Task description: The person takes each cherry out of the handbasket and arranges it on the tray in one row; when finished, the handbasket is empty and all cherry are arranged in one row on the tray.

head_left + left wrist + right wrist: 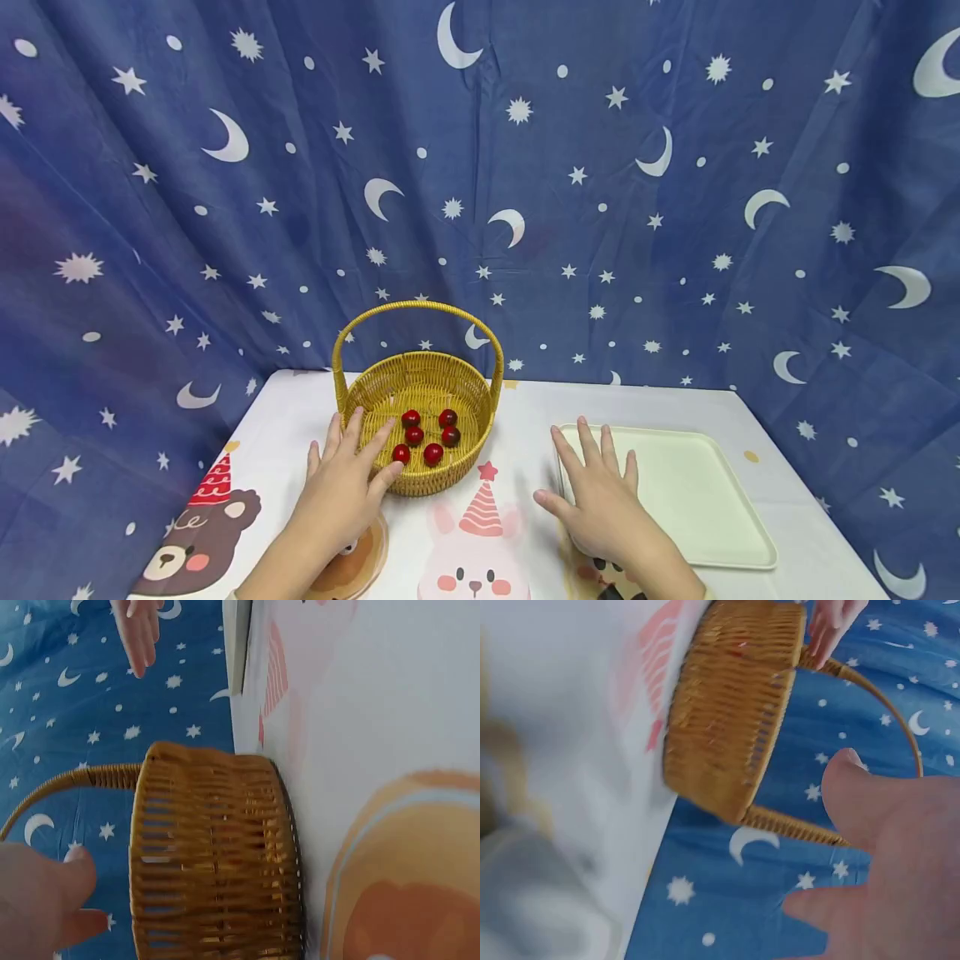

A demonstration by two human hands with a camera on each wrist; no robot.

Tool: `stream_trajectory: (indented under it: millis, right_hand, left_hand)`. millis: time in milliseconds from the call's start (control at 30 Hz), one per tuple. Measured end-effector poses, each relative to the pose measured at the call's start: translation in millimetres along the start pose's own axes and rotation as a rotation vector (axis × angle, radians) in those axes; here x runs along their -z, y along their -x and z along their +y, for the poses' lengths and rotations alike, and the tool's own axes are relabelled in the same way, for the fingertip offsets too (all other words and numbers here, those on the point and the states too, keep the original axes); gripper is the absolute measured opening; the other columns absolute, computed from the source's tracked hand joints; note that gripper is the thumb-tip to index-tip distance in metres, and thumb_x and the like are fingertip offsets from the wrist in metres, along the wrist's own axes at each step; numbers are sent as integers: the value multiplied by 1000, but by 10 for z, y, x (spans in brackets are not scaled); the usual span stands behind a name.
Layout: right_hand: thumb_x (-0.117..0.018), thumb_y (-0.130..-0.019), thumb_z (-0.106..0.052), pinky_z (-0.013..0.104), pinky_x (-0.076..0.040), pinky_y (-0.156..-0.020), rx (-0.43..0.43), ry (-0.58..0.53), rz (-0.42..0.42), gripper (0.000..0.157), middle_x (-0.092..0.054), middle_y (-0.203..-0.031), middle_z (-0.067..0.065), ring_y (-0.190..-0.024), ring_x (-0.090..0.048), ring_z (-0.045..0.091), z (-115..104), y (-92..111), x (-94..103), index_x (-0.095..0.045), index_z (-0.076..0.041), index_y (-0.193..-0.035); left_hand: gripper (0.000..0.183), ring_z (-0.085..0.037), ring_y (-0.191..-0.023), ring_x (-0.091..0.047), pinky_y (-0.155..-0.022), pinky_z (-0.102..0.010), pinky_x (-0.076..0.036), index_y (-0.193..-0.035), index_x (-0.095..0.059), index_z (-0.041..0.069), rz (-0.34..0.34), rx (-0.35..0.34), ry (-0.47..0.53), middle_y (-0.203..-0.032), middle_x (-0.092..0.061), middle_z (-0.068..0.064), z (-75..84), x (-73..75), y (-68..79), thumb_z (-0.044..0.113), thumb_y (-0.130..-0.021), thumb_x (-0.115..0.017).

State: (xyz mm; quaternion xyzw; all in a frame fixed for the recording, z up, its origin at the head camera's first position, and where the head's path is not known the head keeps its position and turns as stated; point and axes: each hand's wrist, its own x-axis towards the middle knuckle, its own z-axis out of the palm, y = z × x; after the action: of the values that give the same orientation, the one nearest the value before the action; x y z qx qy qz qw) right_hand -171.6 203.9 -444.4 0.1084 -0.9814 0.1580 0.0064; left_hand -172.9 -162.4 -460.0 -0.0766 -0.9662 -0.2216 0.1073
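Head view: on the white table (532, 417), the pale tray (682, 500) sits at nearly 3 o'clock from the printed rabbit (474, 558). It looks light, so a careless sweep of the right wrist could push it askew. The wicker basket (442, 480) stands upright at the rabbit's 11 o'clock; a knock on its tall handle (498, 358), or a finger hooking the rim, could drag or tip it.

The left hand (341, 492) is at the basket's 8 o'clock, fingers fanned toward 1 o'clock and gripping nothing; whether a fingertip touches the rim, I cannot tell. The right hand (603, 510) is raised over the tray's 9 o'clock edge, fingers splayed toward 11 o'clock, thumb apart, with nothing held.

Smallest are six dark red cherries (414, 436), lying loose in the basket from its middle toward 6 o'clock. Being round and smooth, they would likely roll if the basket tilted, or slip from a hurried pinch.
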Motion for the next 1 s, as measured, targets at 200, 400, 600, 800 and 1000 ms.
stream_trajectory:
  millis: [200, 400, 600, 800, 1000]
  right_hand:
    - [-80, -93, -56, 86, -17, -124, 88, -154, 41, 89, -21, -179, 15, -165, -13, 51, -235, -114, -14, -39, -30, -168]
    - [-88, -91, -35, 74, -34, -126, 236, -321, 77, 83, -31, -177, 5, -163, -29, 39, -542, -249, -34, -48, -29, -163]
    - [-88, -91, -25, 61, -47, -122, 338, -434, 71, 74, -50, -163, 4, -152, -47, 31, -886, -566, -147, -55, -31, -157]
    - [-87, -91, -15, 47, -59, -110, 384, -466, -2, 63, -64, -143, 3, -130, -64, 27, -1150, -943, -336, -64, -24, -149]
    - [-88, -89, -8, 27, -59, -93, 438, -421, -146, 57, -72, -129, 5, -111, -71, 22, -1356, -1275, -512, -72, -22, -142]
  left_hand:
    - [51, -55, -149, -43, -119, -76, -41, -153, -62, 15, 148, 83, 194, -158, -48, -29, -168, 89, -114, 28, -105, -73]
    - [46, -48, -142, -52, -118, -67, -47, -150, -65, 16, 136, 273, 416, -152, -52, -25, -334, 107, -237, 22, -105, -72]
    - [46, -26, -112, -73, -87, -23, -65, -148, -66, 9, 86, 412, 691, -142, -57, -28, -455, 47, -378, 15, -103, -74]
    - [50, -12, -95, -60, -79, -23, -66, -151, -61, 4, 37, 518, 879, -122, -54, -16, -517, -3, -427, 12, -103, -73]
    - [51, -13, -93, -60, -79, -27, -67, -152, -60, 5, 25, 525, 926, -117, -49, -11, -538, -14, -409, 13, -103, -73]
